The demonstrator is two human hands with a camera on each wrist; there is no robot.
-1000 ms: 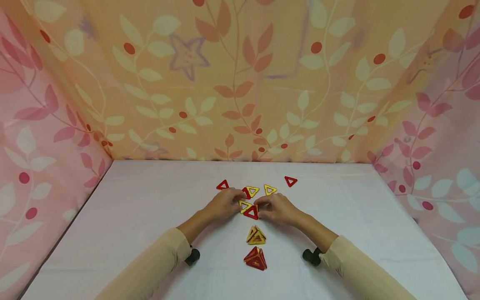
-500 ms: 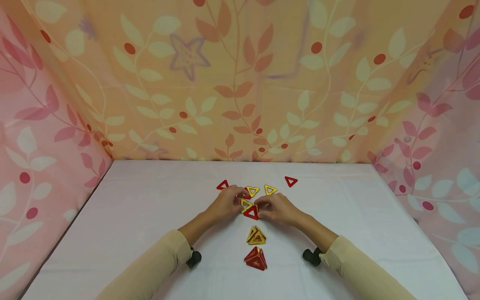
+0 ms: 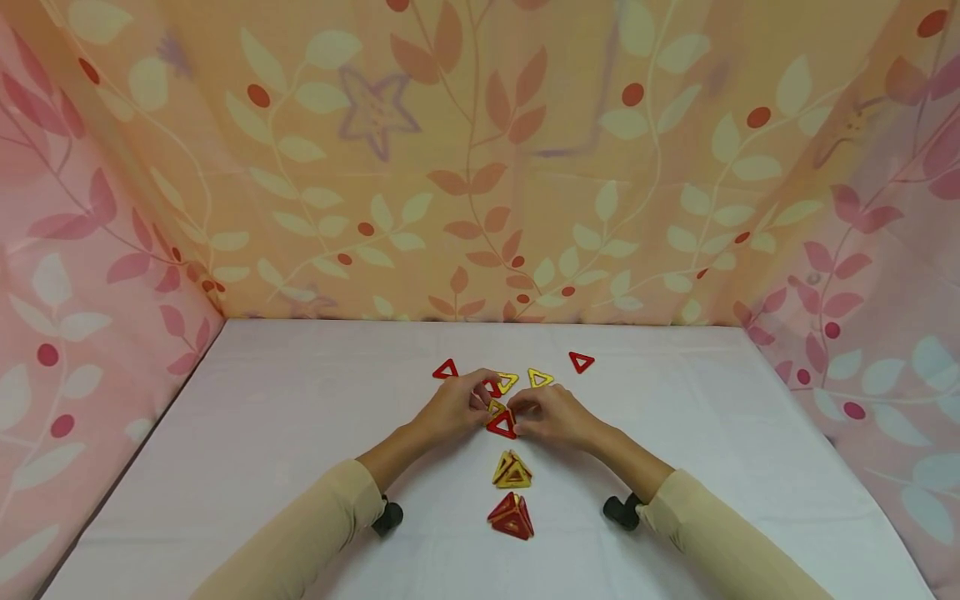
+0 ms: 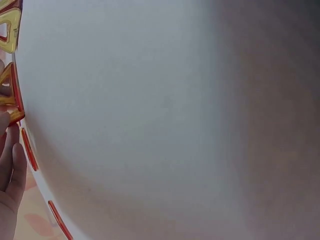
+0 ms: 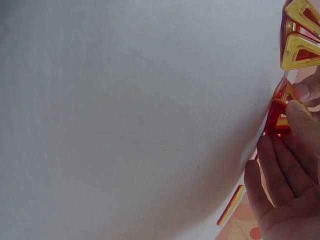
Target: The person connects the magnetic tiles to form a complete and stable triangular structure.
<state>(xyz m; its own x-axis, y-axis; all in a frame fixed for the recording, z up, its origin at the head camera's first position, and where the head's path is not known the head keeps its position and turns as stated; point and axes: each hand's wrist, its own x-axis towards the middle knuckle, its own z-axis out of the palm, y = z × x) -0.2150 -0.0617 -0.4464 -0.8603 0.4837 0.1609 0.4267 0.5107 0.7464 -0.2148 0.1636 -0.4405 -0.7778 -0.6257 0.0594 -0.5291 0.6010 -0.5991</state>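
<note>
In the head view my left hand [image 3: 456,406] pinches a yellow triangular magnetic tile [image 3: 493,404], which leans up against a red triangular magnetic tile [image 3: 500,432]. My right hand [image 3: 553,417] grips the joined tiles from the right, its thumb on the red one [image 5: 275,117] in the right wrist view. How many tiles are joined there is partly hidden by fingers. Nearer the front edge stand a yellow pyramid [image 3: 514,480] and, below it, a red pyramid [image 3: 512,521], both built of such tiles.
Loose triangular tiles lie behind the hands: a red tile [image 3: 438,374] at left, a red one [image 3: 492,389] beside a yellow one [image 3: 513,380], a yellow one [image 3: 533,373] and a red one [image 3: 574,357] at right. White cloth [image 3: 300,367] covers the table; patterned curtains [image 3: 480,208] enclose it.
My left fingers have shifted slightly right, and the yellow tile they hold has tipped up from lying flat toward the red tile. The right hand has stayed almost still.
</note>
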